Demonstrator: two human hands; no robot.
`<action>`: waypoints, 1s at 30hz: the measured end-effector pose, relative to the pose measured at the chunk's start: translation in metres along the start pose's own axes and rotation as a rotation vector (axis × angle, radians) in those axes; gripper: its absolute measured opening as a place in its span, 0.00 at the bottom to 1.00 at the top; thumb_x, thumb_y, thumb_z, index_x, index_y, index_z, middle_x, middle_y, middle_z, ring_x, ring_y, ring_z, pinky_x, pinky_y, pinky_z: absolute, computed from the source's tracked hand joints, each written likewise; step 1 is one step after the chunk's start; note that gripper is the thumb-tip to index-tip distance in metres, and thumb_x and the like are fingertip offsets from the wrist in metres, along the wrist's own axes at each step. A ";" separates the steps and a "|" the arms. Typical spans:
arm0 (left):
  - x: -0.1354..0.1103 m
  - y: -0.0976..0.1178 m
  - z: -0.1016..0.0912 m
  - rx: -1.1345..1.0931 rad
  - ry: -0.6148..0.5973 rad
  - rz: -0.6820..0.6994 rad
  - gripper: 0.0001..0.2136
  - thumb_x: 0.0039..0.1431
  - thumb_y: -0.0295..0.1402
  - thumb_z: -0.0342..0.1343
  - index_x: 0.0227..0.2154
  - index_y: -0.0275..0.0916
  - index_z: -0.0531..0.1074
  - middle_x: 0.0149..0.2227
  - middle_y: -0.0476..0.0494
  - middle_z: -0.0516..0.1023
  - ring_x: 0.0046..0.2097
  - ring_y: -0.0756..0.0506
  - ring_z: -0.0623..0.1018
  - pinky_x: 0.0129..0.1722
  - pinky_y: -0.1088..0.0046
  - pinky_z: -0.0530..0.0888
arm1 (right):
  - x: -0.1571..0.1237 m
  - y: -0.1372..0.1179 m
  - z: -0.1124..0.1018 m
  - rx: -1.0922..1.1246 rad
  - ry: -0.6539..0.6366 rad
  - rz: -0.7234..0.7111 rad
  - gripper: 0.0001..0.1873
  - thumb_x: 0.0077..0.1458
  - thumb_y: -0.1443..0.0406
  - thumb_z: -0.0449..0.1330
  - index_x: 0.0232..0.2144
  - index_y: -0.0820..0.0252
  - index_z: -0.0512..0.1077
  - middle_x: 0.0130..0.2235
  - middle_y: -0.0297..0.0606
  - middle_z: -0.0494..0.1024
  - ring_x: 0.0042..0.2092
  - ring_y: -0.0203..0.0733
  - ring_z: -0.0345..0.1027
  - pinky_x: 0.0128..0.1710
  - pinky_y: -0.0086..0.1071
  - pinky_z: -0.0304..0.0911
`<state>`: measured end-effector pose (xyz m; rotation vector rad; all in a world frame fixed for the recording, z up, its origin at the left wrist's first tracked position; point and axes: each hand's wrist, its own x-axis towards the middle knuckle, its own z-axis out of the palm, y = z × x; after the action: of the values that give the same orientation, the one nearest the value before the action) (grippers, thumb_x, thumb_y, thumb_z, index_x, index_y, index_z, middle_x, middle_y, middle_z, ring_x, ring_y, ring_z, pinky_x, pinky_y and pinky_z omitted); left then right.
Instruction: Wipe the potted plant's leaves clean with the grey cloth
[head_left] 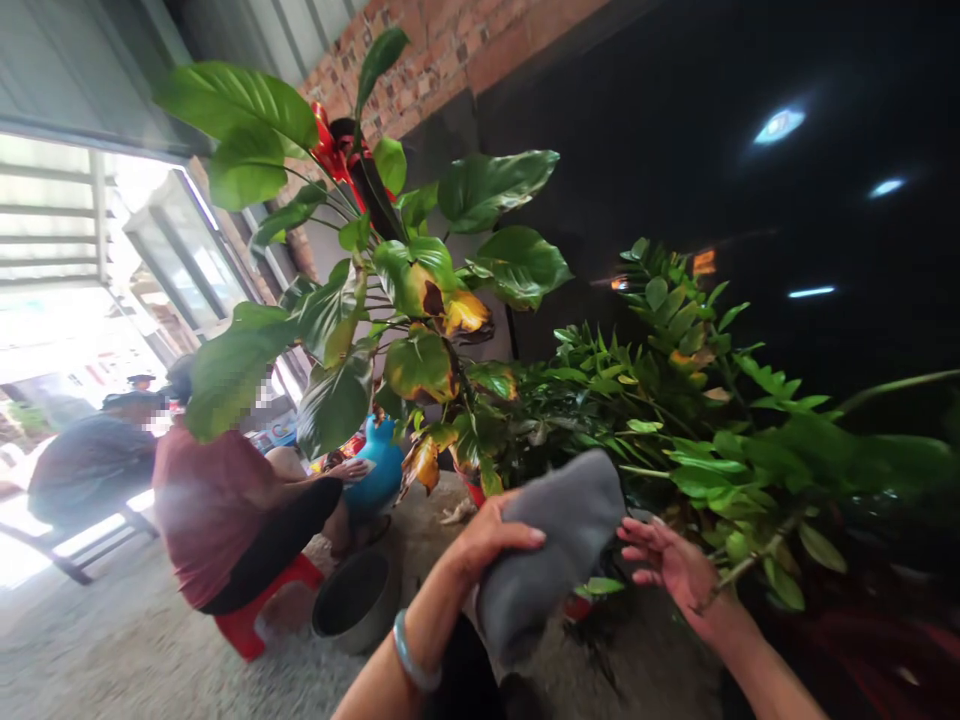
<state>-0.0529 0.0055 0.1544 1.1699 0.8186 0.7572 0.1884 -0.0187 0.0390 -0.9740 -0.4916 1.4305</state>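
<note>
A folded grey cloth (559, 545) is gripped in my left hand (495, 540), its thumb lying across the near face. Just right of the cloth, my right hand (675, 565) is raised with its fingers apart and nothing in it. A plant stem passes by the right wrist. Beyond both hands grow leafy green plants (675, 400) with several glossy leaflets. A taller broad-leaved plant (420, 270) rises ahead, some of its leaves yellow and brown at the edges.
To the left, a person in a reddish shirt (214, 510) sits on a red stool (266, 605), one hand at a blue rounded object (375, 470). A dark bucket (356, 600) stands on the floor. Another person (94, 460) sits farther back. A dark glossy wall (712, 130) reflects lights.
</note>
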 end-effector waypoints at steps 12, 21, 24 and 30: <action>-0.001 -0.059 -0.010 -0.262 0.354 -0.275 0.13 0.38 0.35 0.67 0.27 0.34 0.75 0.22 0.43 0.79 0.24 0.44 0.77 0.25 0.70 0.73 | 0.008 0.005 -0.005 -0.070 -0.053 0.036 0.13 0.44 0.57 0.63 0.33 0.54 0.80 0.44 0.47 0.82 0.35 0.49 0.76 0.26 0.37 0.69; 0.008 0.041 -0.021 -0.361 0.569 0.210 0.14 0.39 0.33 0.67 0.32 0.36 0.74 0.25 0.48 0.80 0.25 0.48 0.77 0.27 0.73 0.75 | 0.016 0.003 -0.017 -0.012 -0.167 0.045 0.15 0.44 0.57 0.66 0.35 0.53 0.81 0.46 0.45 0.81 0.39 0.51 0.76 0.31 0.39 0.71; 0.032 0.038 -0.024 -0.269 0.610 0.159 0.13 0.38 0.31 0.67 0.29 0.35 0.74 0.23 0.47 0.79 0.24 0.48 0.76 0.27 0.72 0.74 | 0.011 0.004 -0.008 -0.004 -0.145 0.023 0.15 0.42 0.57 0.67 0.35 0.53 0.81 0.46 0.45 0.81 0.37 0.51 0.76 0.29 0.39 0.71; 0.014 -0.009 -0.047 0.077 0.416 -0.056 0.14 0.30 0.31 0.69 0.25 0.35 0.77 0.20 0.47 0.78 0.22 0.47 0.75 0.24 0.72 0.71 | 0.001 0.007 -0.002 -0.008 -0.013 -0.068 0.12 0.44 0.58 0.64 0.31 0.56 0.81 0.40 0.47 0.83 0.32 0.48 0.75 0.25 0.35 0.68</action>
<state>-0.0849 0.0379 0.1344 1.0661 1.2295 0.9447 0.1860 -0.0194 0.0325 -0.9463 -0.5359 1.3753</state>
